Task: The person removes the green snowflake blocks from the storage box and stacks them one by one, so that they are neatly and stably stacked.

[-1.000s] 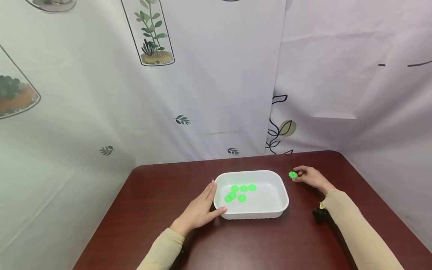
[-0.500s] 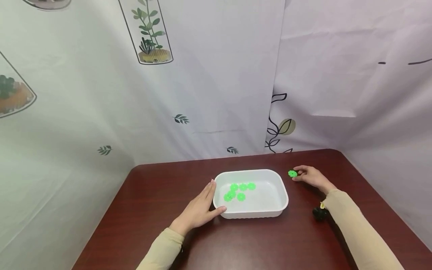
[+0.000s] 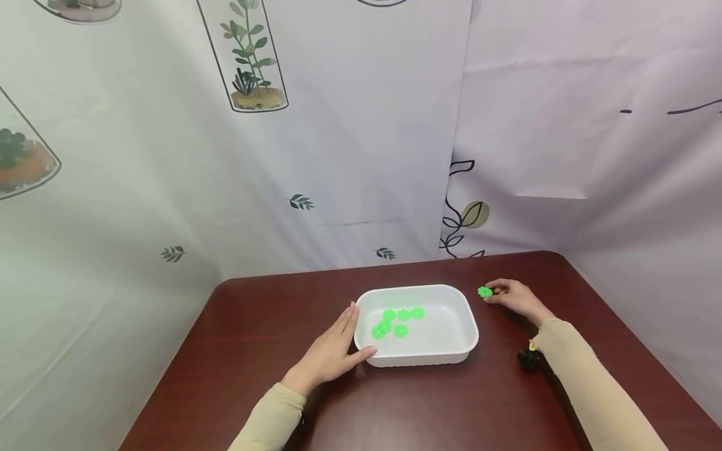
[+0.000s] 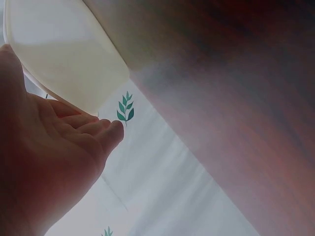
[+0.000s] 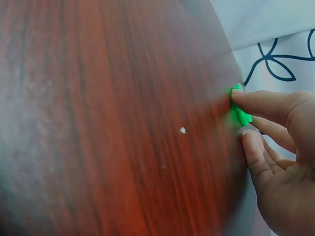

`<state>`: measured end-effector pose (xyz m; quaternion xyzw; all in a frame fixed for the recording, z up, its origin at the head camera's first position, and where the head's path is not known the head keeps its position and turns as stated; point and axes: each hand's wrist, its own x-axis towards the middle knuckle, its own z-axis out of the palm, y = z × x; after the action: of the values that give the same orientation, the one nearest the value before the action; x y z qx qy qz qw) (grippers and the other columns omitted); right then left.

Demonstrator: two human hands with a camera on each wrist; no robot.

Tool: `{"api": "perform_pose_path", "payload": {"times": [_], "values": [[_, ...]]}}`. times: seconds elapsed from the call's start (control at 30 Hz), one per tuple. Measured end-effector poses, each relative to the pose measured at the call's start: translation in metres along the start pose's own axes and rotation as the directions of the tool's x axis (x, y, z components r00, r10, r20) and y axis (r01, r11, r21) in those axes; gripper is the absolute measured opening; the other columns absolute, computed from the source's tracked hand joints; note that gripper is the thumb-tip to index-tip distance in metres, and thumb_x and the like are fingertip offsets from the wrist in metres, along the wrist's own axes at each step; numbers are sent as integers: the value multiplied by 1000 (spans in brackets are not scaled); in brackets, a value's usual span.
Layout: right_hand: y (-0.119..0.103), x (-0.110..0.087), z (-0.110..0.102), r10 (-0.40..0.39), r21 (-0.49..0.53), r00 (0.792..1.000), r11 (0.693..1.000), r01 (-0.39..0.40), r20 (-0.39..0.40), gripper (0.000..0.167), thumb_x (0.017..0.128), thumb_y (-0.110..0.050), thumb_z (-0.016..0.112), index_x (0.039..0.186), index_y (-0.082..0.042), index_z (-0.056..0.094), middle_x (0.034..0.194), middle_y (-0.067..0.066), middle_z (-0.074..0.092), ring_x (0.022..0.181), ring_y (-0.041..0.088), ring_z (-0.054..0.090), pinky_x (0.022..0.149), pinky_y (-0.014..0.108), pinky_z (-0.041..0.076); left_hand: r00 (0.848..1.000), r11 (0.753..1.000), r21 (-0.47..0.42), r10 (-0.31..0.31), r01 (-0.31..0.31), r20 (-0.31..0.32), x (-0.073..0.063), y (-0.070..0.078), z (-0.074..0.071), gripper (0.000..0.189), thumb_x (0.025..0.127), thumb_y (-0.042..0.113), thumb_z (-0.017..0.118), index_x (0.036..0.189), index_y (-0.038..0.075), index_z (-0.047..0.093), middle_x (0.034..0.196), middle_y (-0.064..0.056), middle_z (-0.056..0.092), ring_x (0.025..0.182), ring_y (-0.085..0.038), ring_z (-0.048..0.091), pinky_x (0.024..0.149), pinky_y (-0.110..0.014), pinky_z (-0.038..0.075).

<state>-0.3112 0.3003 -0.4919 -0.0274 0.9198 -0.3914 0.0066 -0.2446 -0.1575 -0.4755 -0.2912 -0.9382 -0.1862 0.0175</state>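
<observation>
Only the view; green disc point(image 3: 484, 292) unmoved

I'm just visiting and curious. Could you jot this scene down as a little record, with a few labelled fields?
Left grip: person's hand, resting against the left end of the white tray
Right grip: holding one green flower-shaped piece, right of the tray
Inside tray: about six similar green pieces, some overlapping
Surface: red-brown wood-grain table
Near right sleeve: small black object, identity unclear
Background: white cloth with plant prints
</observation>
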Motion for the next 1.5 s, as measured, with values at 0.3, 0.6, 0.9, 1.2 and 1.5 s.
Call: {"api": "perform_pose_path", "payload": {"times": [0.3, 0.6, 0.9, 1.2, 1.5], "values": [[3, 3, 6, -3, 12, 1000, 1000, 3, 18, 51, 89, -21, 77, 126, 9, 61, 102, 15, 62, 89, 25, 57, 75, 35, 47, 1000, 1000, 1, -20, 20, 6, -3, -2, 2, 101, 95, 73, 45, 159, -1, 21, 166, -17, 18, 152, -28, 20, 116, -45, 32], [-5, 6, -7, -34, 45, 998, 998, 32, 48, 61, 87, -19, 78, 134, 11, 54, 102, 15, 58, 89, 24, 54, 75, 34, 46, 1000, 1000, 16, 0, 1, -14, 2, -3, -2, 101, 95, 72, 45, 159, -2, 19, 166, -17, 16, 152, -28, 20, 117, -44, 30], [-22, -8, -26, 7, 27, 998, 1000, -8, 57, 70, 88, -20, 76, 141, 14, 43, 114, 29, 59, 100, 37, 59, 84, 45, 51, 1000, 1000, 7, -5, 5, 8, 3, 2, 1, 102, 95, 74, 43, 160, 0, 17, 167, -14, 14, 153, -24, 17, 118, -42, 28], [-82, -8, -31, -146, 44, 988, 989, 144, 50, 63, 93, -28, 74, 142, 4, 51, 126, 27, 61, 112, 38, 62, 90, 46, 52, 1000, 1000, 7, -14, 14, 15, -1, 2, 5, 102, 94, 74, 43, 160, 0, 18, 167, -14, 14, 153, -24, 17, 118, -42, 28], [-130, -7, -2, -280, 12, 950, 960, 281, 137, 52, 92, -24, 75, 134, 1, 60, 128, 20, 64, 113, 35, 64, 90, 47, 54, 1000, 1000, 26, -2, 2, 11, 0, 0, 3, 101, 95, 73, 44, 159, -1, 18, 166, -16, 16, 152, -27, 21, 117, -43, 30]]}}
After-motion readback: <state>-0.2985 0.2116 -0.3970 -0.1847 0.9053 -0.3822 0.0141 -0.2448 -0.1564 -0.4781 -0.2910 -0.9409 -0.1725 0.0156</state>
